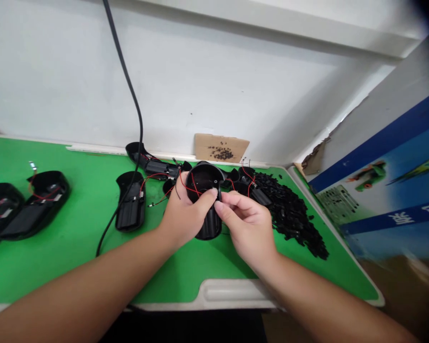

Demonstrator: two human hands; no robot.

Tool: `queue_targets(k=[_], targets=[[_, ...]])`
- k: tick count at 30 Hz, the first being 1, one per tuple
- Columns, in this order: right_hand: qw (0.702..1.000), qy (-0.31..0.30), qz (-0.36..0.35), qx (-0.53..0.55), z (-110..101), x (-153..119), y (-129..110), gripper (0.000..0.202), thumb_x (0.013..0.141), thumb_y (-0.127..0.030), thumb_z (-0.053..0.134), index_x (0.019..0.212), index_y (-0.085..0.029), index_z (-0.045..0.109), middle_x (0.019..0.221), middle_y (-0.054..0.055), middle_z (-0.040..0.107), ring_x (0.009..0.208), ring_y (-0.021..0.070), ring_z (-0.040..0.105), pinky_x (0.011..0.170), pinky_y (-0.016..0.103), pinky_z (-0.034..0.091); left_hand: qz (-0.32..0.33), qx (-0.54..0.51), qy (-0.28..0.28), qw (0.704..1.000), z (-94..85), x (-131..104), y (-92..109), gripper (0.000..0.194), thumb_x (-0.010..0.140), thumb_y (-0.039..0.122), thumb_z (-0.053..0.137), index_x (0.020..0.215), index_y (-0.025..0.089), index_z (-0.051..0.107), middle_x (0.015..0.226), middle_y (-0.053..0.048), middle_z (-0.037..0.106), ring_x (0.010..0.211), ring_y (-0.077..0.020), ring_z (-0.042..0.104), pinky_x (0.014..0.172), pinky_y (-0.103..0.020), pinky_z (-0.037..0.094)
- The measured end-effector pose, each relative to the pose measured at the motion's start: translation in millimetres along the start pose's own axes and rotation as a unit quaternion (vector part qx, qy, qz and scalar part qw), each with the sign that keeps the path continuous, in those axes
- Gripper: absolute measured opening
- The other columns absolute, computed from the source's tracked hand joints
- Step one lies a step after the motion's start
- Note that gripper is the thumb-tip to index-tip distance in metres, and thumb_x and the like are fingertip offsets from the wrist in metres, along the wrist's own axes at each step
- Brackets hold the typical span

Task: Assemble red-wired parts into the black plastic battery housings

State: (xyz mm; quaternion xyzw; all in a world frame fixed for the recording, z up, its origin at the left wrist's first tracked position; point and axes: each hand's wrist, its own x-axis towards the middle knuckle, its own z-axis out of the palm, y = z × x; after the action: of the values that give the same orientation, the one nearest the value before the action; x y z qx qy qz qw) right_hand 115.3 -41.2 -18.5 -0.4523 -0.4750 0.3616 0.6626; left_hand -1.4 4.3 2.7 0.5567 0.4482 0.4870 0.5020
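Observation:
My left hand (186, 213) grips a black plastic shell half (204, 190) with red wires inside, holding it tilted up above the green mat (78, 247). My right hand (248, 224) meets it from the right, thumb and forefinger pinched at the shell's rim on something too small to make out. Both hands hover over the middle of the mat, just left of a heap of small black parts (293, 214).
More black shell halves with red wires lie at the left (39, 202), by the cable (130, 202) and behind my hands (153, 164). A black cable (136, 105) hangs down the wall. A cardboard scrap with tiny black bits (220, 148) leans at the back. A printed box (396, 190) stands on the right.

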Motion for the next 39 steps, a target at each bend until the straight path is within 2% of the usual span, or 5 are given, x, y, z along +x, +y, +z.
queue_targets(k=[10, 24, 29, 35, 39], targets=[[1.0, 0.003, 0.024, 0.017, 5, 5, 6, 0.014, 0.072, -0.029, 0.073, 0.079, -0.017, 0.07, 0.066, 0.0, 0.06, 0.06, 0.011, 0.053, 0.055, 0.024, 0.047, -0.006, -0.059, 0.034, 0.998, -0.6, 3, -18, 0.029, 0.074, 0.034, 0.073, 0.094, 0.017, 0.06, 0.086, -0.003, 0.067, 0.08, -0.0166, 0.062, 0.077, -0.03, 0.05], [0.986, -0.004, -0.127, -0.105, 7, 10, 10, 0.023, 0.083, -0.023, 0.063, 0.062, -0.016, 0.065, 0.061, -0.001, 0.047, 0.058, 0.0106, 0.046, 0.054, 0.024, 0.039, -0.003, -0.067, -0.004, 0.998, -2.3, 7, -17, 0.027, 0.074, 0.029, 0.072, 0.096, 0.016, 0.06, 0.091, -0.005, 0.066, 0.086, -0.0171, 0.062, 0.087, -0.034, 0.049], [0.944, -0.042, -0.184, -0.27, 3, 14, 10, 0.029, 0.092, -0.023, 0.051, 0.071, -0.015, 0.07, 0.064, 0.001, 0.049, 0.059, 0.0116, 0.049, 0.056, 0.025, 0.039, -0.044, -0.097, 0.013, 0.994, -0.8, 10, -10, 0.036, 0.068, 0.025, 0.075, 0.099, 0.015, 0.059, 0.093, -0.006, 0.067, 0.084, -0.0173, 0.063, 0.083, -0.032, 0.05], [0.826, -0.049, -0.25, -0.503, 4, 9, 1, 0.032, 0.094, -0.023, 0.043, 0.093, -0.011, 0.074, 0.073, 0.008, 0.058, 0.063, 0.0158, 0.053, 0.057, 0.03, 0.04, -0.073, -0.144, 0.025, 0.987, -1.3, 9, -3, 0.036, 0.066, 0.025, 0.076, 0.096, 0.015, 0.058, 0.084, -0.002, 0.067, 0.076, -0.0153, 0.063, 0.075, -0.029, 0.05], [0.861, -0.056, -0.251, -0.439, 0, 17, 4, 0.024, 0.091, -0.022, 0.05, 0.093, -0.015, 0.073, 0.076, 0.007, 0.059, 0.066, 0.0154, 0.055, 0.059, 0.03, 0.044, -0.076, -0.136, 0.034, 0.987, -2.4, 9, 0, 0.037, 0.065, 0.024, 0.077, 0.095, 0.014, 0.058, 0.083, -0.003, 0.067, 0.075, -0.0146, 0.064, 0.074, -0.028, 0.051]])
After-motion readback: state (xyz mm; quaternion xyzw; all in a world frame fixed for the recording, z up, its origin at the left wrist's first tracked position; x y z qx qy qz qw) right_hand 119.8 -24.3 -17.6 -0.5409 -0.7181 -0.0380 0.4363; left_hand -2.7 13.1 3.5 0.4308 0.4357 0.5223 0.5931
